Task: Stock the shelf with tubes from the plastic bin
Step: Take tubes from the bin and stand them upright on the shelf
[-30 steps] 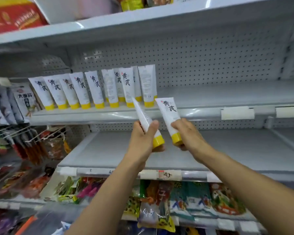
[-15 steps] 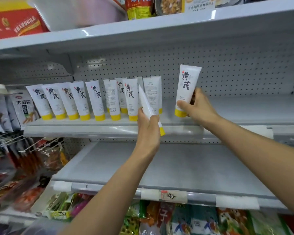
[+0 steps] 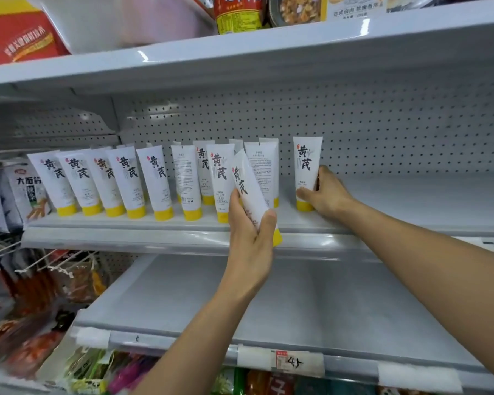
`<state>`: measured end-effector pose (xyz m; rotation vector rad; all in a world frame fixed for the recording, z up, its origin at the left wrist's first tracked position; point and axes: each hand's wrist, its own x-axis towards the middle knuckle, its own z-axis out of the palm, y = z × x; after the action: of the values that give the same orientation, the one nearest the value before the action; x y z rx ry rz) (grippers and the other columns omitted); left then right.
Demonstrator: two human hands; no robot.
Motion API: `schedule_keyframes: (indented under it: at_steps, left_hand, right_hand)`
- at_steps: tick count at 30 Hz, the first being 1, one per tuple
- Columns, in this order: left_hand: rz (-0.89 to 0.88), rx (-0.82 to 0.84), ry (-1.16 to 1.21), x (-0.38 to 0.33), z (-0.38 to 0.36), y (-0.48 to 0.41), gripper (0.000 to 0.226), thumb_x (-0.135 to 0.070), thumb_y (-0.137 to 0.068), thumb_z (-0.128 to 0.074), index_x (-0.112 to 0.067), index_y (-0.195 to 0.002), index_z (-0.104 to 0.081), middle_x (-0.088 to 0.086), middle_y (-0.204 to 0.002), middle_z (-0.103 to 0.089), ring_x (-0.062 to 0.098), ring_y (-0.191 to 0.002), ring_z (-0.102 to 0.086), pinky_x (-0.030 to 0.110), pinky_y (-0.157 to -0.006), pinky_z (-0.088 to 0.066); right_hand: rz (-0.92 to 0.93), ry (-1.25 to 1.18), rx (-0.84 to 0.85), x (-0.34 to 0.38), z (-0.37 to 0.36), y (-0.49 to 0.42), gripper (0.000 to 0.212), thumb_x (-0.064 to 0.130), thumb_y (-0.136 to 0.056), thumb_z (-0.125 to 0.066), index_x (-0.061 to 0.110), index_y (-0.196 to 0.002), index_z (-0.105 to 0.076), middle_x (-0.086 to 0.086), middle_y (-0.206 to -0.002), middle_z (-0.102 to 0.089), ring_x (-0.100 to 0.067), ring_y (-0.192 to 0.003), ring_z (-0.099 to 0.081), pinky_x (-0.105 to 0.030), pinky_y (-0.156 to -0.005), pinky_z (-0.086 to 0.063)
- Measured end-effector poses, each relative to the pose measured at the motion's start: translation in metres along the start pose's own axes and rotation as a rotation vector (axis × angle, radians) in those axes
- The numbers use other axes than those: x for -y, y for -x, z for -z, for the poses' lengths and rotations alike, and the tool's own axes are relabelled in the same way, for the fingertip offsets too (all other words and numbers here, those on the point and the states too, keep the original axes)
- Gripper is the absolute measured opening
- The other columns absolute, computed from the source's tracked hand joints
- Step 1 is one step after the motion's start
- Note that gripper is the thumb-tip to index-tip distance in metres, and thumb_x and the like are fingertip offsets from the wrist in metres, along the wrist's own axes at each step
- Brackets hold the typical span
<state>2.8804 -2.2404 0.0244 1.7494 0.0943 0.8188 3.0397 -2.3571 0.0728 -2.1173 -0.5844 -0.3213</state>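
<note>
Setting: a white metal shop shelf with a pegboard back, seen from head height.
Right hand: fingers and thumb curled round the lower part of an upright tube, white with a yellow cap, which stands cap-down on the shelf just right of the row, with a small gap between.
Left hand: grips a tilted tube in front of the row's right end, its top leaning left and its yellow cap just in front of the shelf's front edge.
Row of tubes: stands cap-down along the shelf's left half, partly two deep; most show black characters, two show small print.
Left of the row: snack packets.
Lower shelf: a price label on its front rail.
Upper shelf: a red can.
</note>
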Motion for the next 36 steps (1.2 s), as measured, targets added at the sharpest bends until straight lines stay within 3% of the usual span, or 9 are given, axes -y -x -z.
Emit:
schedule_keyframes:
  at_steps: [7, 10, 13, 17, 20, 22, 27, 31, 36]
  left_hand:
    - [0.005, -0.015, -0.008, 0.004, 0.003, -0.001, 0.067, -0.063, -0.081, -0.052, -0.066, -0.134, -0.011, 0.001, -0.148, -0.042, 0.033, -0.132, -0.044, 0.057, -0.097, -0.049]
    - [0.031, -0.004, 0.043, 0.003, 0.008, -0.001, 0.074, -0.051, -0.083, -0.058, -0.05, -0.144, -0.015, 0.001, -0.143, -0.046, 0.033, -0.12, -0.053, 0.027, -0.061, -0.057]
    - [0.007, -0.024, 0.044, -0.004, 0.013, 0.0, 0.061, -0.037, -0.086, -0.066, -0.032, -0.136, -0.033, -0.001, -0.131, -0.052, 0.025, -0.106, -0.06, 0.021, -0.049, -0.052]
    - [0.032, -0.044, 0.039, -0.015, 0.012, 0.002, 0.052, -0.035, -0.081, -0.073, -0.027, -0.118, -0.038, 0.002, -0.122, -0.051, 0.021, -0.097, -0.063, 0.025, -0.047, -0.053]
    - [0.047, -0.039, 0.043, -0.021, 0.009, 0.002, 0.058, -0.048, -0.069, -0.074, -0.031, -0.11, -0.036, 0.006, -0.121, -0.053, 0.026, -0.102, -0.064, 0.037, -0.052, -0.058]
    - [0.067, -0.038, 0.025, -0.026, 0.006, 0.002, 0.06, -0.057, -0.061, -0.072, -0.035, -0.103, -0.036, 0.006, -0.12, -0.054, 0.029, -0.103, -0.064, 0.048, -0.061, -0.06]
    - [0.062, 0.067, 0.011, -0.038, 0.004, 0.007, 0.051, -0.046, -0.076, -0.067, -0.025, -0.113, -0.039, 0.008, -0.12, -0.055, 0.025, -0.097, -0.066, 0.038, -0.056, -0.06]
    - [-0.01, 0.108, -0.226, -0.041, 0.021, 0.005, 0.045, -0.036, -0.091, -0.059, -0.021, -0.13, -0.042, -0.005, -0.096, -0.059, 0.012, -0.091, -0.061, 0.041, -0.083, -0.055]
    - [-0.189, 0.122, -0.538, -0.027, 0.037, 0.003, 0.032, -0.035, -0.092, -0.057, -0.024, -0.122, -0.053, -0.007, -0.094, -0.061, 0.012, -0.096, -0.057, 0.037, -0.089, -0.049]
  right_hand:
    - [-0.045, 0.017, 0.029, 0.0, -0.003, -0.005, 0.05, 0.024, -0.086, -0.067, 0.007, -0.126, -0.042, -0.009, -0.128, -0.056, -0.025, -0.111, -0.055, -0.03, -0.081, -0.042]
    - [-0.109, 0.028, -0.012, 0.002, 0.005, 0.006, 0.055, 0.024, -0.086, -0.068, 0.005, -0.129, -0.039, -0.01, -0.129, -0.047, -0.026, -0.11, -0.052, -0.03, -0.08, -0.041]
    - [0.009, 0.035, -0.126, 0.009, 0.015, 0.026, 0.04, 0.011, -0.083, -0.064, 0.008, -0.119, -0.046, -0.009, -0.117, -0.047, -0.021, -0.099, -0.049, -0.028, -0.078, -0.043]
    - [0.179, -0.123, 0.215, 0.034, 0.023, 0.066, 0.03, -0.001, -0.079, -0.065, 0.016, -0.102, -0.058, -0.002, -0.093, -0.059, -0.015, -0.081, -0.055, -0.017, -0.07, -0.047]
    - [0.25, -0.08, 0.46, 0.054, 0.022, 0.094, 0.036, 0.011, -0.072, -0.075, 0.021, -0.103, -0.059, -0.003, -0.098, -0.064, -0.016, -0.084, -0.06, -0.025, -0.074, -0.051]
    - [0.287, -0.079, 0.412, 0.061, 0.015, 0.105, 0.035, 0.02, -0.07, -0.077, 0.019, -0.101, -0.059, -0.003, -0.093, -0.064, -0.017, -0.079, -0.059, -0.031, -0.07, -0.051]
    - [0.305, -0.079, 0.198, 0.061, 0.011, 0.111, 0.023, 0.024, -0.074, -0.073, 0.016, -0.086, -0.055, 0.01, -0.071, -0.057, -0.002, -0.06, -0.05, -0.017, -0.055, -0.04]
    - [0.208, -0.199, 0.187, 0.052, 0.017, 0.099, 0.037, 0.025, -0.074, -0.079, 0.014, -0.106, -0.063, 0.006, -0.092, -0.071, -0.004, -0.077, -0.066, -0.022, -0.066, -0.053]
    - [0.064, -0.213, 0.136, 0.033, 0.017, 0.068, 0.04, 0.017, -0.072, -0.08, 0.014, -0.109, -0.064, 0.002, -0.1, -0.072, -0.014, -0.09, -0.069, -0.041, -0.085, -0.057]
